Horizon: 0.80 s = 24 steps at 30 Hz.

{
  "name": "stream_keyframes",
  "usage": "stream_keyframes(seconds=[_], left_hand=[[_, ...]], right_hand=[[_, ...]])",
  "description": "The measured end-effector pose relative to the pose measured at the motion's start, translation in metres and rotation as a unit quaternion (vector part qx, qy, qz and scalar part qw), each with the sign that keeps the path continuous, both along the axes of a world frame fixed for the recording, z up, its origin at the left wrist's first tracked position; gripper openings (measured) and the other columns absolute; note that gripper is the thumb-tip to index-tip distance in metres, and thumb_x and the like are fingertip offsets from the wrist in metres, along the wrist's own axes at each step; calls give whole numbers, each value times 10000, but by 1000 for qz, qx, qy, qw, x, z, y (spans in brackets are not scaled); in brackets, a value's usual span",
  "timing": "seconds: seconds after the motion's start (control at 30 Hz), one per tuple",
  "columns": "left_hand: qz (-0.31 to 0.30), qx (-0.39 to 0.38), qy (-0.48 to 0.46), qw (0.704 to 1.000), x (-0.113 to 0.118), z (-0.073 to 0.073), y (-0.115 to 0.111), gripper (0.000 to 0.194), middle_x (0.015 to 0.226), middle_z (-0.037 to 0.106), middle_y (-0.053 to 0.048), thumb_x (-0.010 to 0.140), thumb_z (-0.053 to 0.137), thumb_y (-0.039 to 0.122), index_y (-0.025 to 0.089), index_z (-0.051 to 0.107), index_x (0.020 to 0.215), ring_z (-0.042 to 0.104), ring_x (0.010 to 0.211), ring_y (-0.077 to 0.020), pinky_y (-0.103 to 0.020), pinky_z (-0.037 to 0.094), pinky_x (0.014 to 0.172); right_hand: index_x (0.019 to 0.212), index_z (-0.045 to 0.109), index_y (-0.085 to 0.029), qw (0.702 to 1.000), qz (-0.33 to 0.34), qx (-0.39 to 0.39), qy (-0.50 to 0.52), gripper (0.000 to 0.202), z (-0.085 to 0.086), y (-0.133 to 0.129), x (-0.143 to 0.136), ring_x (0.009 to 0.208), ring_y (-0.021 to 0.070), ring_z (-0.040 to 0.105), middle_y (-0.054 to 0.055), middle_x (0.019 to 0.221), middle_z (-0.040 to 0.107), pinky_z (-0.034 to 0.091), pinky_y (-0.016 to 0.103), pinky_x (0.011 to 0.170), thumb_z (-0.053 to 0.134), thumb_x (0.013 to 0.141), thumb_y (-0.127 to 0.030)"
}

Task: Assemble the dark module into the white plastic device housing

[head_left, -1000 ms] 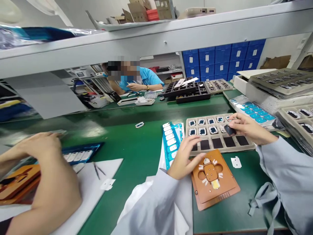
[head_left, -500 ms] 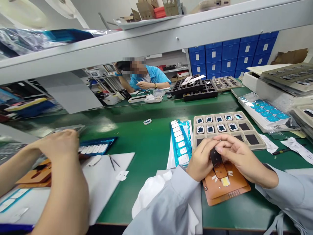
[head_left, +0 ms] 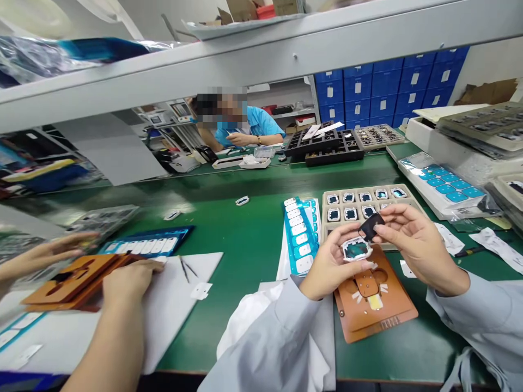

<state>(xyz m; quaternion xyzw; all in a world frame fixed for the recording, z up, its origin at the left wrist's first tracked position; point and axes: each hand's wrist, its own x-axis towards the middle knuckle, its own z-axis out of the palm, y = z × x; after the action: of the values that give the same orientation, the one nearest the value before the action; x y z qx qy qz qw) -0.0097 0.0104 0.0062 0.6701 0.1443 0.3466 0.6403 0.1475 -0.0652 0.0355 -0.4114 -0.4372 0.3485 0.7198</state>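
Left hand (head_left: 327,260) raised, fingers curled, pinching white-rimmed rounded part (head_left: 357,250) | right hand (head_left: 412,242) grips small black flat piece (head_left: 371,226) touching it | above brown jig (head_left: 373,299) on green bench (head_left: 245,239)

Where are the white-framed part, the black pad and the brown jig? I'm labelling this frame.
white-framed part (head_left: 357,249), head view, its dark centre.
black pad (head_left: 371,225), head view, its top face.
brown jig (head_left: 378,310), head view, bare plate near its front edge.

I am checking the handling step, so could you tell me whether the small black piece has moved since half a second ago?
Yes. The small black piece has risen off the brown fixture, pinched in the right hand.
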Motion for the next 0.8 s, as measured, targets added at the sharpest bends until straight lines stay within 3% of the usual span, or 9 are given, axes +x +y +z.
stream_keyframes(seconds=[0.17,0.23,0.33,0.4,0.5,0.6,0.7,0.8], left_hand=[[-47,-131,-2,990,-3,3,-2,595,1152,640,-50,681,846,236,243,486,1154,677,912,-164,-261,578,738],[-47,-130,7,990,-3,4,-3,578,1151,624,-43,686,846,266,243,490,1141,668,881,-153,-240,559,694],[-39,-108,6,993,-2,4,-4,670,1112,644,-46,591,904,247,222,494,1120,659,976,-189,-268,547,792],[-27,-92,2,995,-1,2,-5,696,1065,663,-49,541,927,227,208,500,1091,661,1018,-219,-312,540,860],[-20,-82,2,996,-1,-2,-7,635,1038,671,-51,595,900,214,207,499,1086,707,925,-218,-350,562,841],[15,-36,-2,999,-2,-6,-7,619,1070,662,-50,617,881,173,216,497,1101,709,968,-221,-342,573,850],[67,59,-4,996,-4,-10,-5,609,1128,653,-60,640,872,187,220,504,1125,665,1100,-237,-338,569,895],[90,164,4,982,-5,-11,-3,552,1115,678,-68,715,831,250,215,524,1172,683,1044,-224,-342,573,880]], right_hand=[[867,728,-250,984,15,73,-163,88,-3,2,9,848,150,665,15,865,672,592,254,733,717,827,-172],[846,724,-232,961,0,113,-253,133,-3,2,11,868,169,672,29,867,683,579,281,755,671,837,-110],[862,692,-220,912,-63,152,-376,171,0,2,14,850,168,680,37,888,702,565,297,758,613,866,-68],[856,669,-208,886,-96,161,-424,165,2,1,16,834,163,682,44,889,705,565,288,739,599,874,-60],[866,646,-199,855,-110,178,-475,169,4,0,19,840,165,688,60,896,707,576,284,733,574,873,-46],[908,641,-195,823,-115,200,-519,190,1,1,22,864,174,697,79,925,712,590,292,746,553,867,-32],[947,640,-186,794,-118,216,-555,218,-2,2,23,895,180,704,102,972,714,600,297,777,535,861,-15],[1003,643,-168,773,-89,230,-584,207,-2,2,24,952,193,703,127,1035,715,600,308,831,549,867,-43]])
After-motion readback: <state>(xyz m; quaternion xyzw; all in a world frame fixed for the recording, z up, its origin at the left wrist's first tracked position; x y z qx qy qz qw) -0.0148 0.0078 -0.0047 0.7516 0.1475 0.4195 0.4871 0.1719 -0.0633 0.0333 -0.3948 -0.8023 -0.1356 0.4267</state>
